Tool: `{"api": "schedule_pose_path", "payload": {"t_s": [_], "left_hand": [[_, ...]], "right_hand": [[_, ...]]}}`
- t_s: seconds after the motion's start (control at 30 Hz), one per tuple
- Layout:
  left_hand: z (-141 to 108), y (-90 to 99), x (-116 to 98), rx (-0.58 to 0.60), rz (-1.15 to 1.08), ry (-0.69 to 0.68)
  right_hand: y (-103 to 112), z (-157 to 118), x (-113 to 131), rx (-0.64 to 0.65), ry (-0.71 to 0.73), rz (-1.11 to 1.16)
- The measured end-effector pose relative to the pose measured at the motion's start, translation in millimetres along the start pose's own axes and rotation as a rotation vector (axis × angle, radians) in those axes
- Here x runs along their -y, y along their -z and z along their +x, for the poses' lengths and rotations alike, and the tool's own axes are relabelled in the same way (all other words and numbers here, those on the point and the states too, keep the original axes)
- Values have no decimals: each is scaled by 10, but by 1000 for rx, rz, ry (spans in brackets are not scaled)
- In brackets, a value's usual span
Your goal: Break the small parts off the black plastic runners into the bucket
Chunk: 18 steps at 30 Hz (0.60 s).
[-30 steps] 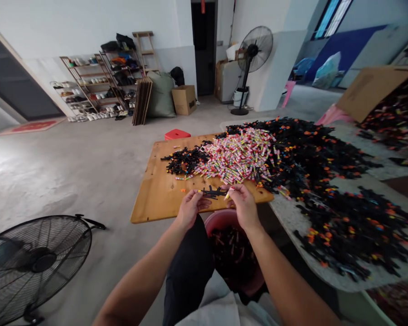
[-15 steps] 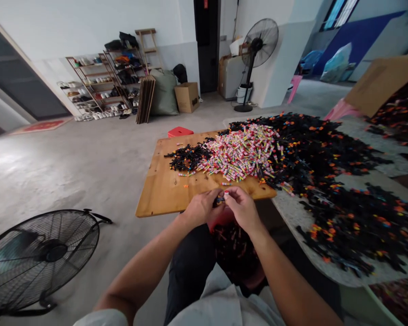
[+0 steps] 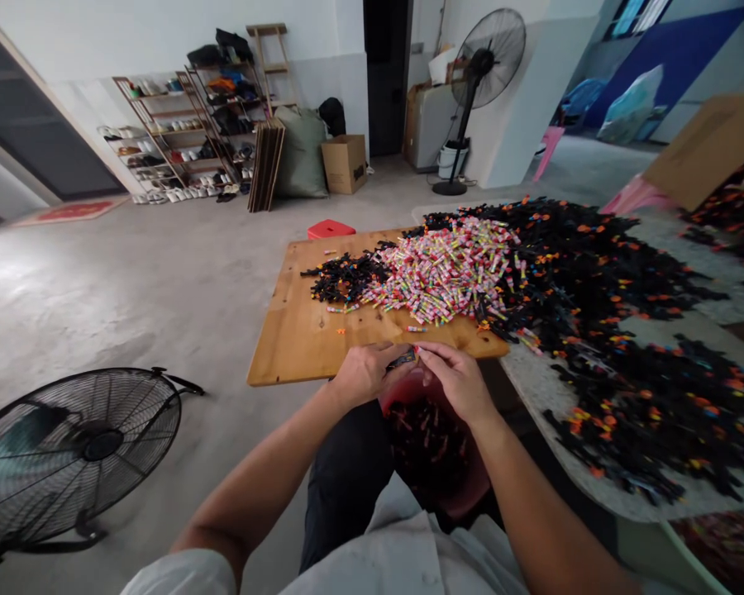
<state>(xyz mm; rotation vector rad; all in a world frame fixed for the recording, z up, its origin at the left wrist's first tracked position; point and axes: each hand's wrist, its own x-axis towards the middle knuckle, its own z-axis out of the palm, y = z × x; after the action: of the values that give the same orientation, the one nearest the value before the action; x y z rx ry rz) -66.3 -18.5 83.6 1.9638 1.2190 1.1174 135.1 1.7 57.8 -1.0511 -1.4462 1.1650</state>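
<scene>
My left hand [image 3: 364, 373] is closed around a small black plastic piece [image 3: 402, 359], just over the near edge of the wooden board [image 3: 303, 351]. Fingertips of my right hand [image 3: 455, 376] pinch a tiny red-tipped tube [image 3: 417, 351] against the right end of that piece. Fingers partly cover both items. Past my hands lies a heap of small pink, white and yellow tubes [image 3: 443, 268], with a smaller pile of black plastic pieces [image 3: 344, 278] to its left. One loose tube [image 3: 417, 329] lies just beyond my fingers.
Under my hands, a red tub [image 3: 474, 487] holds dark pieces. At right, a stone-look table [image 3: 549, 405] carries a large black-and-orange pile [image 3: 651, 413]. A floor fan [image 3: 102, 446] stands left, a red stool [image 3: 331, 229] behind the board, and a cardboard box [image 3: 700, 149] far right.
My right hand has shifted slightly right, and the black piece shows more clearly between my hands. The red-tipped tube stays at its end. The camera view has tilted slightly.
</scene>
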Motion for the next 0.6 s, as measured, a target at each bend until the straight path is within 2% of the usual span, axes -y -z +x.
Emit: {"api": "schedule_pose_path", "payload": {"t_s": [0.13,0.27,0.37,0.6], "left_hand": [[-1,36,85,111,332,-134],[6,55,124,203,622,-236],[22,62,122,224,702,-267],[52,67,131,243,723,-291]], "right_hand": [[39,3,-3,37,-38,-82],[46,-11,-13,55,-91,30],[37,-23,-31,88,-107,144],[60,-15,-66,189,-199,255]]}}
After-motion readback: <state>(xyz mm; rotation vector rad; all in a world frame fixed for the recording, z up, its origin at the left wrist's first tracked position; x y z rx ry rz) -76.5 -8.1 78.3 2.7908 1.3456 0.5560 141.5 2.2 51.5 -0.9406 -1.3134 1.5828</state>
